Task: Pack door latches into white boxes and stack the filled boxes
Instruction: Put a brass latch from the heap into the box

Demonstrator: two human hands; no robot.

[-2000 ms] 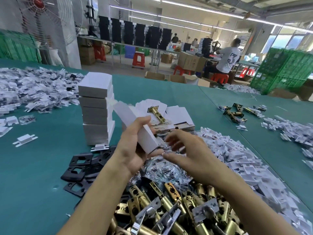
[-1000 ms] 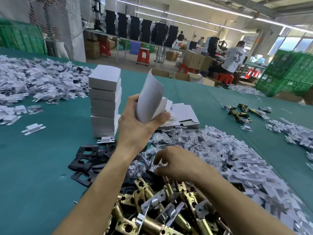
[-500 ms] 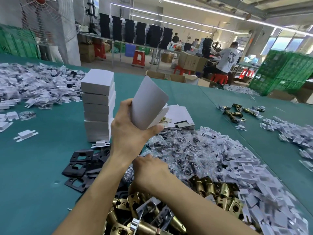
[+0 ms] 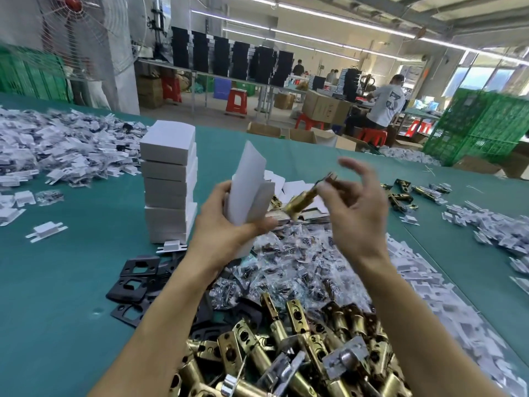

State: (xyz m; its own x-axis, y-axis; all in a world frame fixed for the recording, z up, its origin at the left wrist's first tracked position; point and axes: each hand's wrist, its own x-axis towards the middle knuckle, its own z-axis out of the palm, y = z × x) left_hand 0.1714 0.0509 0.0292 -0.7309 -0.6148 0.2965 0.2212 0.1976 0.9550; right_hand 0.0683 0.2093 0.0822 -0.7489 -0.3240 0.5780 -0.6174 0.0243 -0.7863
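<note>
Comparing against the view half a second earlier, the right hand [image 4: 357, 207] was then buried low in the heap of brass-coloured tubular door latches [image 4: 300, 339] near the table's front edge. It is now raised to box height and carries one brass door latch [image 4: 303, 199] clear of the heap. The left hand [image 4: 226, 224] has kept its hold on the open white cardboard box [image 4: 249, 196], thumb across the front and fingers wrapped behind, with the box upright and its flap standing above.

Judgement: the pick is complete and insertion is the step in hand; the latch is not yet inside.

The held latch sits in the air between the two hands, just beside the box's right edge. Its long axis runs diagonally, from upper right at the fingers down to lower left. The rounded barrel end points toward the box; the upper end is too blurred to read. The right thumb and a middle finger appear to pinch that upper end, while the forefinger is lifted and spread away.

The stack of closed white boxes [image 4: 170, 181] stands to the left on the green table covering [image 4: 71, 282], apart from both hands, with black metal strike plates [image 4: 134, 282] lying near its base.
</note>
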